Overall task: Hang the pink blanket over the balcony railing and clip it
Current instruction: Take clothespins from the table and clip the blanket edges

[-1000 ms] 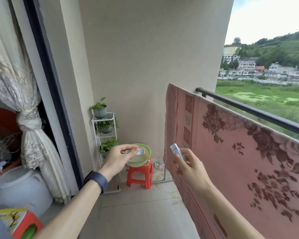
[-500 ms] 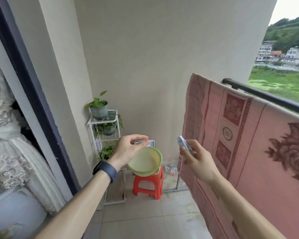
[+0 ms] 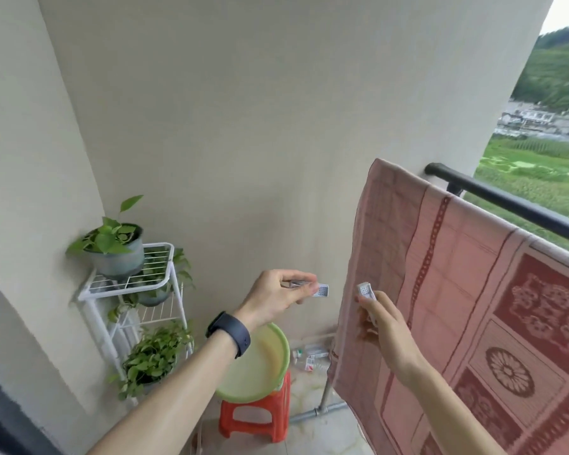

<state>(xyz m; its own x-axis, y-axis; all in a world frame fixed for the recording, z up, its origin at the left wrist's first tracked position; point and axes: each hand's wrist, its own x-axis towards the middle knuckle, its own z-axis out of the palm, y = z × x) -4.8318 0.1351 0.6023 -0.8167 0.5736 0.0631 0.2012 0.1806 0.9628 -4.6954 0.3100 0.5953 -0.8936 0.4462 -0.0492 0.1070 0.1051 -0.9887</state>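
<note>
**Step in hand: clipping (judged).**

Pink blanket [image 3: 457, 290]: draped over the railing [image 3: 513, 208], above and to the right of both sets of fingers. Hanging side edge just beside the right fingers. No clip seen on the blanket yet.

Left hand [image 3: 273, 298]: thumb and fingers pinching the left clip [image 3: 321, 289] by its rear end, white tip pointing right toward the blanket, apart from the cloth.

Right hand [image 3: 386, 326]: thumb and fingers pinching the right clip [image 3: 366, 290], tip pointing up, close against the hanging edge. Contact with the cloth: cannot tell. Whether either clip is squeezed open: cannot tell.

Below the left fingers: green basin [image 3: 270, 382] on a red stool [image 3: 253, 418].

**Recommended procedure (judgement only):**

1. Raise the right fingers up along the blanket edge to the fold on the railing.
2. Squeeze the clip fully before contact, so as not to push the cloth off the bar.
3. Seat the clip over cloth and bar together, near the corner, then release slowly.
4. Check the bite with a light downward tug.
5. Repeat with the left clip farther right along the bar, well apart from the first.

**Cautions:** Clips small and held at fingertip only, so a slip near the railing risks a drop over the side. Avoid dragging the cloth sideways while reaching up.
</note>
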